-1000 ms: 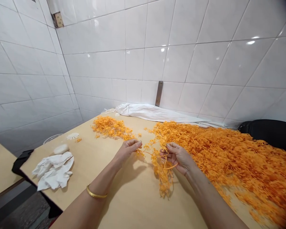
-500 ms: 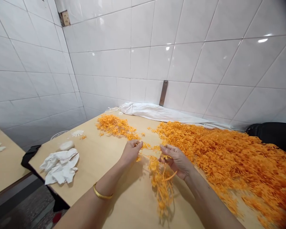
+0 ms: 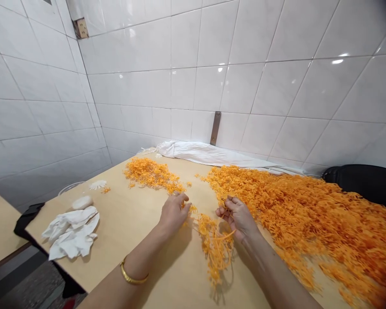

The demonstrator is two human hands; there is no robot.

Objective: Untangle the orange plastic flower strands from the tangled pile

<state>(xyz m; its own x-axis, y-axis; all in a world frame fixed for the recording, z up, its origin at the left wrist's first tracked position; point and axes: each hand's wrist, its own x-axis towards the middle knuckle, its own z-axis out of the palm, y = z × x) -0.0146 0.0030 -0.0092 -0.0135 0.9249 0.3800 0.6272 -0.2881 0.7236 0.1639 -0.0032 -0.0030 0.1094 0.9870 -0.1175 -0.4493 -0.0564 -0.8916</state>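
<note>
My left hand (image 3: 173,213), with a gold bangle on its wrist, is curled at the near end of a small heap of orange branching plastic pieces (image 3: 149,173). Some orange shows between its thumb and fingers; the rest of the grip is hidden. Fingertips of my right hand (image 3: 241,218) pinch a thin orange plastic strand (image 3: 224,210) beside the large orange heap. Between and below the hands lies a loose tangle of orange plastic strands (image 3: 215,246), thin stems with small branched ends.
A large heap of orange plastic pieces (image 3: 309,214) covers the table's right side. Crumpled white cloth (image 3: 75,231), a round white object (image 3: 82,202) and a white spiky piece (image 3: 98,184) lie left. White fabric (image 3: 209,154) runs along the tiled wall; a black object (image 3: 363,182) stands at right.
My left hand has moved slightly left, away from the right hand, and its thumb and fingers have parted a little. The right hand stays pinched. The whole view has shifted slightly.
</note>
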